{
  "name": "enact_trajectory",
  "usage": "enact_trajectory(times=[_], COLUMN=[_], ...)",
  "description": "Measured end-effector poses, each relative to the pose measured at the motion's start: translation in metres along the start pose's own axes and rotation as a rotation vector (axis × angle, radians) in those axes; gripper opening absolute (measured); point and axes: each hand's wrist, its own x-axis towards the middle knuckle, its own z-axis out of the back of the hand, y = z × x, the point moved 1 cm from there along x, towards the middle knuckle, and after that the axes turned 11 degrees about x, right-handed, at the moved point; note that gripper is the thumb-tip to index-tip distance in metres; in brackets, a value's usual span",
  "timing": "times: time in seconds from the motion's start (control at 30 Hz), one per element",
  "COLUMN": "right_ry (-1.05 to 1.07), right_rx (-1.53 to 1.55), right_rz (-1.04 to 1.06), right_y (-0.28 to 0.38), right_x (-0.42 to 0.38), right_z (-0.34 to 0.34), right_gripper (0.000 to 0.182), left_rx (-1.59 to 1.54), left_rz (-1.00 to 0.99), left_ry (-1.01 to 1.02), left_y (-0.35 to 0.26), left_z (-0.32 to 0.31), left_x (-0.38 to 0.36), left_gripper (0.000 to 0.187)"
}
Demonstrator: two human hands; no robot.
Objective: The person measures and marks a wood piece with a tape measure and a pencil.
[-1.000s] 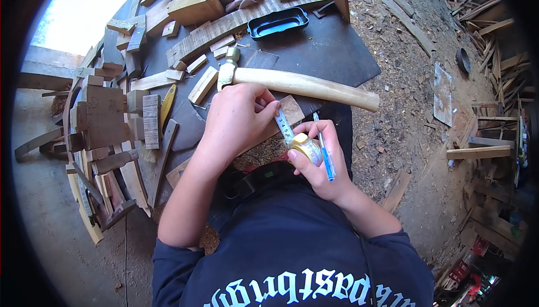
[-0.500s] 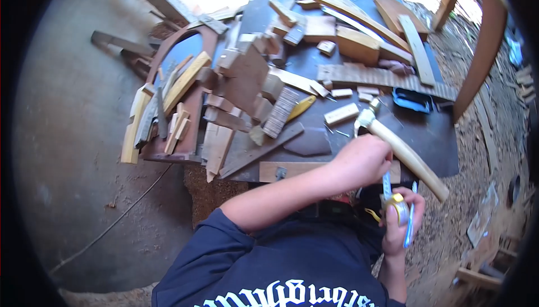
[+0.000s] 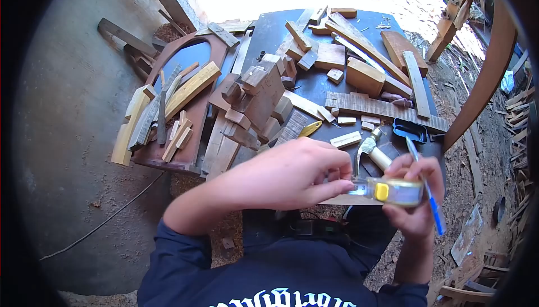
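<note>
A tape measure [image 3: 405,192] with a yellow button lies sideways in my right hand [image 3: 414,221], just in front of the table's near edge. That same hand also keeps a blue pen [image 3: 434,210] between its fingers, pointing down. My left hand [image 3: 317,173] pinches the short end of the tape blade [image 3: 359,186] that sticks out of the case. Behind the hands, a claw hammer [image 3: 368,147] rests on the dark table, its handle partly hidden by my right hand. A small pale wooden block [image 3: 346,139] lies beside the hammer's head.
Wooden offcuts, boards and blocks crowd the dark table [image 3: 264,32]. A black open case [image 3: 410,130] sits near its right edge. At left, a brown arched frame [image 3: 216,54] carries sticks and a file-like tool [image 3: 162,116]. A curved wooden post [image 3: 494,65] rises at right.
The tape measure has been raised and turned from upright to sideways. My left hand has come down level with it, to its left. My head view has shifted slightly.
</note>
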Motion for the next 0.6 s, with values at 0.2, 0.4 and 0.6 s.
enact_trajectory(times=[0.2,0.4,0.6], right_ry=[-0.022,-0.071,-0.067], right_rx=[0.184,0.513,0.647], right_rz=[-0.050,0.004,0.009], right_y=[0.001,-0.071,-0.119], right_x=[0.120,0.222,0.255], right_z=[-0.011,-0.043,-0.056], right_gripper=[0.068,0.044,0.044], left_rx=[0.237,0.353,0.420], left_rz=[0.068,0.335,0.472], left_ry=[-0.167,-0.060,0.043], left_y=[0.007,0.047,0.096], left_z=[0.070,0.135,0.157], left_x=[-0.017,0.022,0.044], left_gripper=[0.023,0.031,0.033])
